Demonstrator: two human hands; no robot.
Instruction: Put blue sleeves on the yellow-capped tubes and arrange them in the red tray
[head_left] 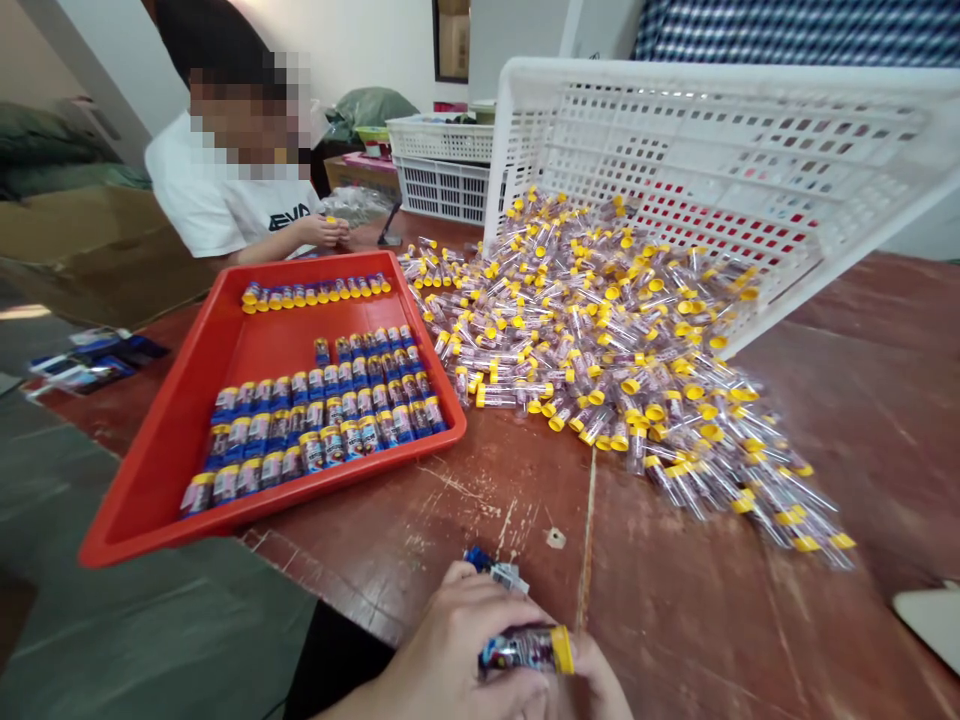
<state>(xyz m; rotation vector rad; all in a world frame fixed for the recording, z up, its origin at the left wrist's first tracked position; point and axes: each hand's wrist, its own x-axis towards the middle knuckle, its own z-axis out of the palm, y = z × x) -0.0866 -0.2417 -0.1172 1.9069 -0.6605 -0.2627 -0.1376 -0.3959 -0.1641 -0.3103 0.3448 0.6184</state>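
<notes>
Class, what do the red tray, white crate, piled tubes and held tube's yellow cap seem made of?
Red tray: probably satin plastic, with a rounded rim. White crate: likely matte plastic, from its moulded grid. Piled tubes: clear plastic, possibly glass; glossy and see-through. Yellow cap: opaque, evenly coloured, probably plastic.

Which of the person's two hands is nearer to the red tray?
Left. The left hand, at a yellow-capped tube, is on the near side of the red tray; the right hand is farther right, past the tube's cap.
</notes>
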